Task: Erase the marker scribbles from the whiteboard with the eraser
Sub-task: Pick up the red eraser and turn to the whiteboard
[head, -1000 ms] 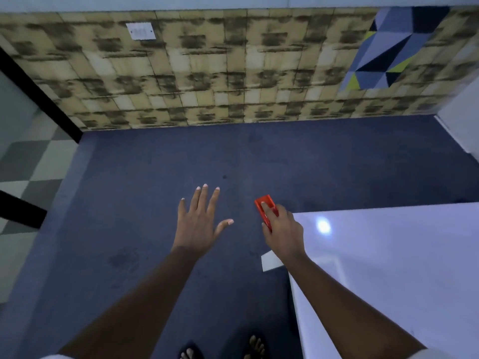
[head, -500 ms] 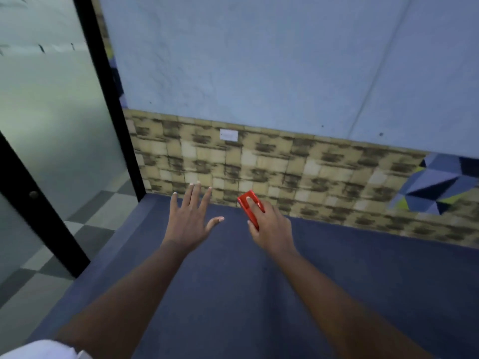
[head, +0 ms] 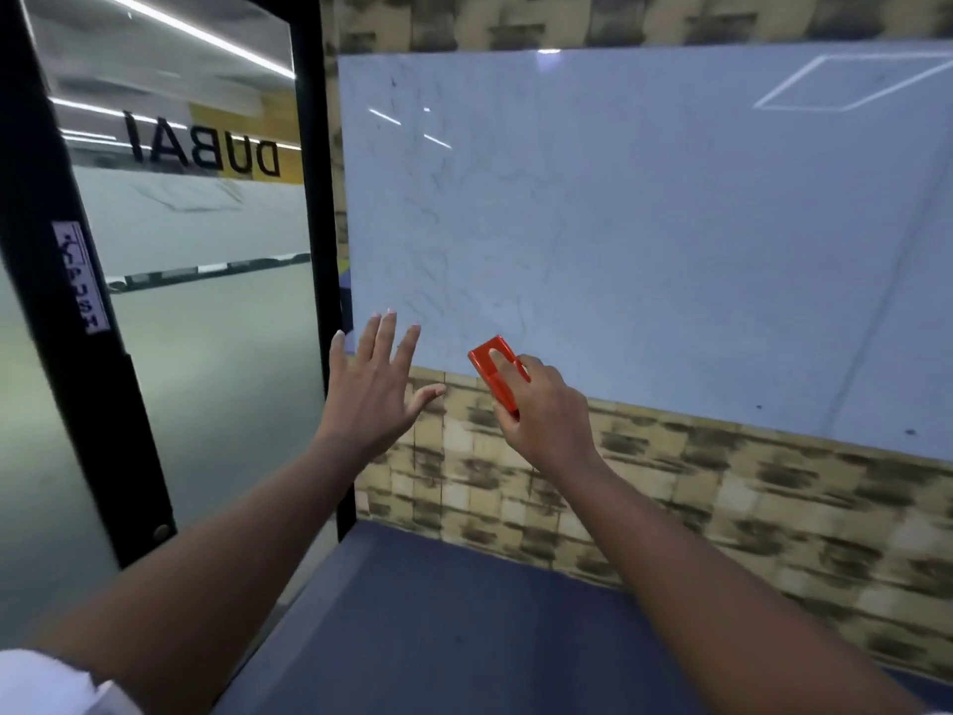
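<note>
Red eraser [head: 494, 371] in right hand [head: 541, 415] slants up-left.

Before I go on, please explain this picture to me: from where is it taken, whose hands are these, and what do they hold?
A person wears a camera on the head, so you see their own two arms from above. They face a whiteboard on the wall; faint scribbles mark its left part. The right hand grips a red eraser at the board's lower edge. The left hand is open, fingers spread, holding nothing. A glass door stands to the left.
</note>
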Available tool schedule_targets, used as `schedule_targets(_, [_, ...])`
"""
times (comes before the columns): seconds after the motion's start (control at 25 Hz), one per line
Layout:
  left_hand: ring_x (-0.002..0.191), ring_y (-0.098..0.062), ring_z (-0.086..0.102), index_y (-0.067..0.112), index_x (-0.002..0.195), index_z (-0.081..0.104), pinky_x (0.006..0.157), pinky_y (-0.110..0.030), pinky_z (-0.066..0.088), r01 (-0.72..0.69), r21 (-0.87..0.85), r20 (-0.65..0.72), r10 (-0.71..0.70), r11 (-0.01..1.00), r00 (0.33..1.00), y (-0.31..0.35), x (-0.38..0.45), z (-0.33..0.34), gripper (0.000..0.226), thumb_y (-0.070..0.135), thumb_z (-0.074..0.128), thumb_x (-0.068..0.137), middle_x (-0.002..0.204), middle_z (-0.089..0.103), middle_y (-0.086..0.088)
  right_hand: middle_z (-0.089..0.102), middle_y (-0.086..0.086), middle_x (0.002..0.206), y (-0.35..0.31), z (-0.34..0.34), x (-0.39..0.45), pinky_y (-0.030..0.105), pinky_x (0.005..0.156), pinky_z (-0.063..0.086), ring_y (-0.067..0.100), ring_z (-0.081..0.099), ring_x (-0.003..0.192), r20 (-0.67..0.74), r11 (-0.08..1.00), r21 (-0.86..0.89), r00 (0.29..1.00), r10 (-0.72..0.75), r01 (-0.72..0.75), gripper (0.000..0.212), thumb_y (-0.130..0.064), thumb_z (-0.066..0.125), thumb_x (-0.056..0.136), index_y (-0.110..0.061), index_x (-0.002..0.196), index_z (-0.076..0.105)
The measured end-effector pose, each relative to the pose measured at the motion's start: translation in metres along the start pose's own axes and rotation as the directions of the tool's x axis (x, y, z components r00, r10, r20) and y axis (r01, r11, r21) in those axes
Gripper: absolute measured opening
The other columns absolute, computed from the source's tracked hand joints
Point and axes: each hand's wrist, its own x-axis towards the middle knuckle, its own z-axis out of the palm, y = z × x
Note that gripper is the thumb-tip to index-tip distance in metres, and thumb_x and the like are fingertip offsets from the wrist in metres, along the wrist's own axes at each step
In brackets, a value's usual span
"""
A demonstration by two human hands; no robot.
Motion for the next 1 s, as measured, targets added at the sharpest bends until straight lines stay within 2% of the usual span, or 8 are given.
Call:
schedule_targets(0.32, [0.163, -0.033, 0.015, 0.019, 0.169, 0.021, 0.124, -0.064, 0.020, 0.056, 0.126, -0.169, -0.034, 0.990, 0.985, -0.072, 0.153, 0.034, 0.091, 0.079, 0.010, 0.101, 0.176, 0.017, -0.015, 0.065, 0.008, 0.120, 0.027, 0.072, 0.163, 0.034, 0.051, 0.053, 0.027, 0.065, 0.088, -0.213, 0.997, 0.006, 0.974, -0.077, 0.080, 0.070, -0.034, 0.076, 0.086, -0.021, 0.149, 0.051])
schedule_targets(0.56, [0.164, -0.031, 0.013, 0.019, 0.168, 0.023, 0.124, -0.064, 0.019, 0.139, 0.085, -0.302, -0.108, 0.987, 0.947, -0.102, 0.272, 0.061, 0.092, 0.079, 0.011, 0.100, 0.176, 0.017, -0.014, 0.065, 0.009, 0.121, 0.052, 0.112, 0.301, 0.036, 0.057, 0.054, 0.028, 0.066, 0.092, -0.297, 0.993, 0.002, 0.948, -0.111, 0.117, 0.070, -0.037, 0.076, 0.088, -0.020, 0.151, 0.050])
schedule_targets(0.84, [0.161, -0.035, 0.022, 0.015, 0.165, 0.033, 0.120, -0.068, 0.025, 0.197, 0.079, -0.344, -0.159, 0.977, 0.925, -0.177, 0.317, 0.142, 0.092, 0.077, 0.015, 0.099, 0.173, 0.025, -0.017, 0.067, 0.010, 0.120, 0.020, 0.206, 0.397, 0.031, 0.058, 0.054, 0.027, 0.068, 0.092, -0.331, 0.979, 0.005, 0.924, -0.192, 0.205, 0.071, -0.037, 0.079, 0.086, -0.016, 0.149, 0.052])
schedule_targets(1.0, [0.159, -0.037, 0.027, 0.015, 0.164, 0.036, 0.118, -0.070, 0.027, 0.196, 0.098, -0.333, -0.154, 0.976, 0.930, -0.246, 0.347, 0.205, 0.090, 0.076, 0.019, 0.100, 0.171, 0.029, -0.019, 0.066, 0.012, 0.123, -0.017, 0.274, 0.450, 0.037, 0.063, 0.061, 0.029, 0.067, 0.096, -0.333, 0.962, 0.018, 0.909, -0.250, 0.272, 0.075, -0.036, 0.080, 0.085, -0.017, 0.150, 0.047])
